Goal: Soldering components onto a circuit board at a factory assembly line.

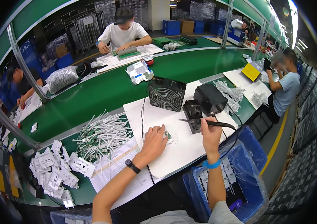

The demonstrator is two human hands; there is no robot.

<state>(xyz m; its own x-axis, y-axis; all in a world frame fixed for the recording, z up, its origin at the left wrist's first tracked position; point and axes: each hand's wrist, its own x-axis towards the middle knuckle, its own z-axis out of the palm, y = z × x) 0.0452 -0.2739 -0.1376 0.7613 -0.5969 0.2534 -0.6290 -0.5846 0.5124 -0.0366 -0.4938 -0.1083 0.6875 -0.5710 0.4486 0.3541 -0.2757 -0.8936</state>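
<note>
Two hands busy at the table (pixel 188 149): my left hand (pixel 154 140) presses down, fingers curled, on a small green circuit board (pixel 168 136) lying on the white mat (pixel 177 156); my right hand (pixel 210 132) is closed around a soldering iron (pixel 203 122), tip pointing left above the board. Soldering step, I judge. Next move needs the tip lowered exactly onto the joint, board held still. Wire pile (pixel 100 136) sits left of me.

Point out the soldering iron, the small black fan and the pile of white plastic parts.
soldering iron (pixel 218 124), head view, on its black handle beside the right hand.
small black fan (pixel 166 98), head view, on its round front grille.
pile of white plastic parts (pixel 54 172), head view, middle of the heap.
</note>
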